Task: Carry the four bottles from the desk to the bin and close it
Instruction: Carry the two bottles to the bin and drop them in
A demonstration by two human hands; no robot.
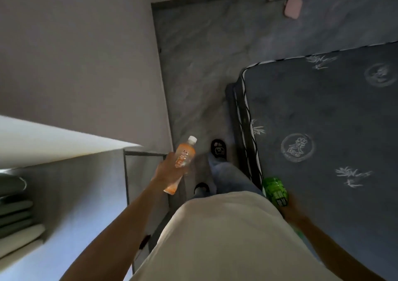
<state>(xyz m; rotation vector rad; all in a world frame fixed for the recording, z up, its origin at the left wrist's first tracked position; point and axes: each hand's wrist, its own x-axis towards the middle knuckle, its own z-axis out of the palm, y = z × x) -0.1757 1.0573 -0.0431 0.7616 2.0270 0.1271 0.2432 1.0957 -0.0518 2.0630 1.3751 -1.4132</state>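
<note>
Mid-carry: walking the floor (206, 69) between wall and mattress (323, 119). Left hand (170, 170), grip wrapped round an orange bottle (183, 162) (white cap, tilted up). Right hand (293, 209), grip clamped on a green bottle (274, 191). Count: two bottles visible, one per hand. No bin in frame. Next: reach the bin, drop both in.

The orange bottle (182, 164) is clear glossy plastic with a white cap, and the green bottle (275, 191) shows a shiny printed wrap. The mattress (327, 119) is matt dark quilted cloth (pale stitched motifs, striped edge piping). The floor (204, 65) looks like smooth marbled grey tile; the shirt (226, 237) is matt pale cloth.
</note>
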